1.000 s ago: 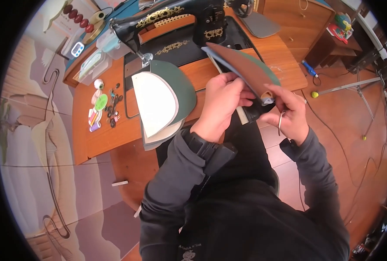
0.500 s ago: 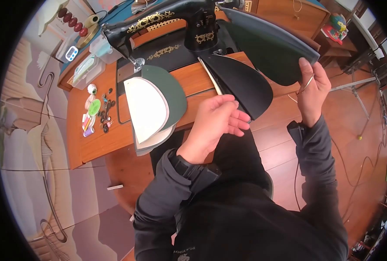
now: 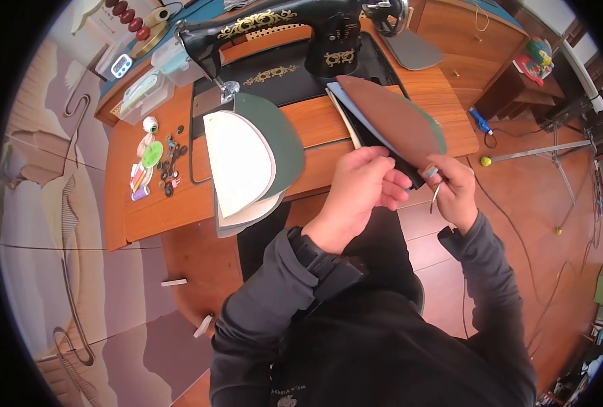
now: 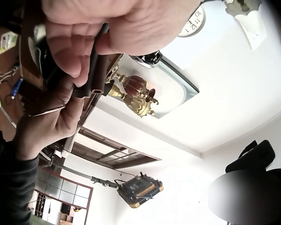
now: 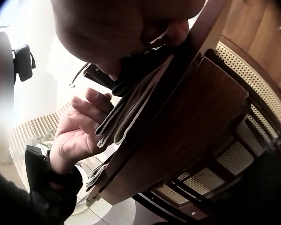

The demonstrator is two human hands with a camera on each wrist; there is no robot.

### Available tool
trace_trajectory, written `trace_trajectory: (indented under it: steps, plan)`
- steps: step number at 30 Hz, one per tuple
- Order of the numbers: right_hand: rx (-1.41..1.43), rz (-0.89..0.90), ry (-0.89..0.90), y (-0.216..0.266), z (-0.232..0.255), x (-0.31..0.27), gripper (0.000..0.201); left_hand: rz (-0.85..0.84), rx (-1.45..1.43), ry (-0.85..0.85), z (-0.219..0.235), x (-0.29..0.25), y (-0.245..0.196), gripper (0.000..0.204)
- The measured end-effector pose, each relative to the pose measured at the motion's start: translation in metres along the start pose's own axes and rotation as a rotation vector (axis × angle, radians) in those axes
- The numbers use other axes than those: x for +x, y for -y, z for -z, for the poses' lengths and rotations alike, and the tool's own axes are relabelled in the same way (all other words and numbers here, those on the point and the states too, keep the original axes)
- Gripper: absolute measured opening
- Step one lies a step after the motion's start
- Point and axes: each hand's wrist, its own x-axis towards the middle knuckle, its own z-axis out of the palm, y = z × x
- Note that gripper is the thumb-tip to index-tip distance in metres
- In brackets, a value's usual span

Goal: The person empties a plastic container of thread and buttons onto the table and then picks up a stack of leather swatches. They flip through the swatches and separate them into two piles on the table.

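Observation:
My right hand (image 3: 456,193) pinches the near corner of a half-round brown flap (image 3: 390,119); a green edge shows along its far side and a blue edge on its near side. A thin metal tool (image 3: 435,200) sticks out from the same hand and crosses it in the left wrist view. Partly hidden beneath the flap lies a black half-round piece (image 3: 411,176). My left hand (image 3: 359,193) has its fingers loosely bent, fingertips right at the black piece's near edge. From the right wrist view, layered edges (image 5: 131,110) sit beside the left hand's fingers.
A black sewing machine (image 3: 335,51) stands on the wooden table (image 3: 159,210). White and green half-round pieces (image 3: 240,163) overhang its front edge. Buttons (image 3: 172,163), a purple thread spool (image 3: 141,193) and clear plastic boxes (image 3: 149,95) sit left.
Half a second ago the right hand held the flap out to the right, dark green face showing. It has come back left over the black piece, brown face up.

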Motion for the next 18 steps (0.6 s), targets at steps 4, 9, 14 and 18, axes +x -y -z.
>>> trace_trajectory:
  steps: [4,9,14,18]
  plan:
    - [0.306,-0.372,-0.105,-0.011,0.003,-0.001,0.015,-0.013,0.008,-0.034,-0.012,0.008,-0.004,0.025]
    - [0.593,-0.474,-0.213,0.000,0.004,0.008,0.025,0.039,0.330,-0.001,-0.028,0.025,-0.005,0.027]
    - [0.452,-0.418,-0.352,0.006,0.009,0.018,0.026,-0.153,0.450,-0.068,-0.023,0.012,-0.013,0.024]
    - [0.310,-0.249,-0.402,-0.004,0.018,0.017,0.022,-0.286,0.495,-0.134,0.018,-0.047,-0.059,0.015]
